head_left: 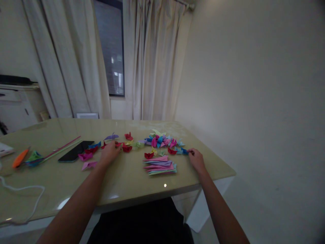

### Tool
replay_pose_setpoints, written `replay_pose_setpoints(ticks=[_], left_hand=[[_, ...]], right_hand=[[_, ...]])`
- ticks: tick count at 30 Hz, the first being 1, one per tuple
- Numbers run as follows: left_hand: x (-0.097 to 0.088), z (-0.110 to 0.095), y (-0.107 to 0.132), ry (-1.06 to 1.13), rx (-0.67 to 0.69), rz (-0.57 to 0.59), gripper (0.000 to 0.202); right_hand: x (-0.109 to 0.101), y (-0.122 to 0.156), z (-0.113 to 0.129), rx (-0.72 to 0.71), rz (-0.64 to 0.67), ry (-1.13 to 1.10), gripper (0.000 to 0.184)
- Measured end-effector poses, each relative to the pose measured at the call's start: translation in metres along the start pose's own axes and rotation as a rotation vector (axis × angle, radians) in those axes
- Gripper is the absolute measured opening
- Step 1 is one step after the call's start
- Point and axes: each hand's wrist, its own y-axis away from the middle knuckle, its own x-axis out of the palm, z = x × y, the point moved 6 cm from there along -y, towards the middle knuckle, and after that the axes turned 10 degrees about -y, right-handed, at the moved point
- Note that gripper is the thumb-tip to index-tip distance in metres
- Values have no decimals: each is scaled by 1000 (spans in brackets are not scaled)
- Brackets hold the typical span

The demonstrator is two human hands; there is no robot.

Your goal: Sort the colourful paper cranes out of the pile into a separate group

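On the table [132, 183] lie many small folded-paper pieces in several colours. My left hand [110, 153] reaches among them, its fingers closed at a red folded-paper piece [120, 144]; part of the piece is hidden by the fingers. Another red folded piece [127, 148] lies just right of it. At the right end of the row, my right hand [196, 158] pinches the edge of a blue folded-paper piece [184, 151]. Between the hands sits a pile of mixed folded pieces [158, 140]. Nearer to me is a stack of flat folded strips [159, 166] in pink, purple and green.
Left of my left hand lie pink folded pieces [88, 165] and a dark phone [76, 151]. Further left are thin coloured sticks [62, 148], an orange tool [20, 158] and a white cable [25, 187]. A wall [254, 101] stands close on the right.
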Motion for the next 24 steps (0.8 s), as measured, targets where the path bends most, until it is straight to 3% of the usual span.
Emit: replay_pose_setpoints(ticks=[9,14,19,24], left_hand=[[-11,-4,3,24,21,-114,21],[-31,-13,7,55,50,-246,29],[-42,-51,24,129,235,-331,34],[-21,-105,53,179,557,-197,28]], right_hand=[[4,0,5,-31,37,-13,24],[6,1,6,-49,56,-14,23],[10,3,12,-96,88,-14,25],[16,5,19,-158,148,-14,25]])
